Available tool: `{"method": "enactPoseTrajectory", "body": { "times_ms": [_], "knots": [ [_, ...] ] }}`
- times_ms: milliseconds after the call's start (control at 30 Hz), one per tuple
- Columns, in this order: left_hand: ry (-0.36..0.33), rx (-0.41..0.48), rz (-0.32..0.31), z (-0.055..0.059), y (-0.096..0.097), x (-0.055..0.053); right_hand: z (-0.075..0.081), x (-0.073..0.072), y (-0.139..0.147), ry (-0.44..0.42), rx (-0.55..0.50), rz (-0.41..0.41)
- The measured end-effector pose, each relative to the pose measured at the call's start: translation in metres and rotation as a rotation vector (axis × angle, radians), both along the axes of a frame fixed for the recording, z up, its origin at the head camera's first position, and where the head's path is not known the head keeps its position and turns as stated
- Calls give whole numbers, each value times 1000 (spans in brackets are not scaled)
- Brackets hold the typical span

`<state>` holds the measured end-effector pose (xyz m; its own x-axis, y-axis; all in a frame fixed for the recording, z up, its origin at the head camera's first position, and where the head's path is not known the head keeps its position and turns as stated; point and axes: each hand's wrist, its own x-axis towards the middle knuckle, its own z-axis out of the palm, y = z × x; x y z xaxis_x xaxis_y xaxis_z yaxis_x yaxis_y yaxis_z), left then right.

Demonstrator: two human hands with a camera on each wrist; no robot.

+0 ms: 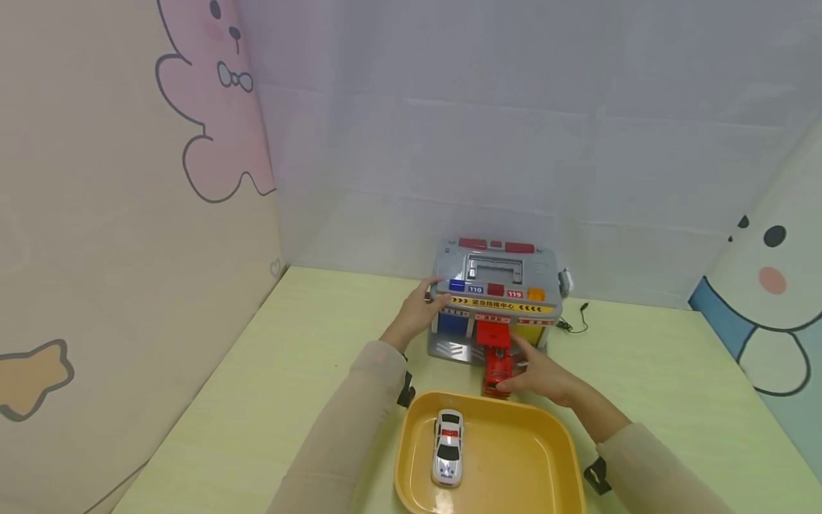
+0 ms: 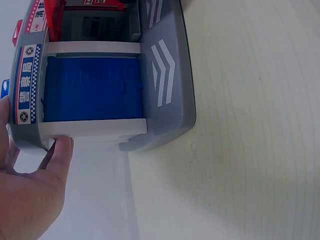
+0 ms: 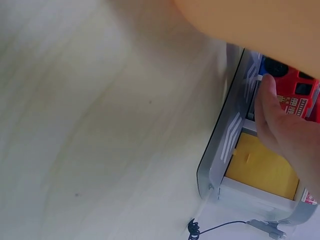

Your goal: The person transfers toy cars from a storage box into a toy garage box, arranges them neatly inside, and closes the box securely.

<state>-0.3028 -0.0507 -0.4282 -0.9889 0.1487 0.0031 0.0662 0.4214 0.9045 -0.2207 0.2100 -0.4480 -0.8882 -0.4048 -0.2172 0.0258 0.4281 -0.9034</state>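
Observation:
A grey toy garage [image 1: 539, 270] with a carry handle and coloured lights on its roof stands at the back of the table. My left hand [image 1: 414, 312] grips its left upper corner, thumb against the side wall. The red middle door [image 1: 492, 333] is swung up. Half under that door, a red toy fire truck [image 1: 497, 368] sits on the ramp, its other end sticking out to the front. My right hand [image 1: 542, 375] holds the truck from the right with thumb and fingers. The blue door [image 2: 92, 90] and yellow door [image 3: 262, 165] on either side are down.
In front of the garage lies a yellow tray [image 1: 526, 467], its far rim close to the truck. A white toy police car [image 1: 448, 450] rests inside it on the left. Right of the garage, a thin black cable [image 1: 579, 328] lies on the table. Curtained walls border the table.

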Motion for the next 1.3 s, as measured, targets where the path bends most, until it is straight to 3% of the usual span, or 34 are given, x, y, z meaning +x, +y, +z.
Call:
{"method": "enactPoseTrajectory", "body": {
  "times_ms": [567,767,1133,1300],
  "knots": [
    [-4,-5,6,-2,1,0,-12,-7,-9,29,91,17],
    [-5,-2,1,-3,1,0,-13,-9,-9,80,57,5],
    [-6,-10,4,-1,1,-1,-16,-9,-12,91,-144,-28],
    [-11,-7,7,1,0,0,-18,-10,-14,115,-104,-106]
  ]
}}
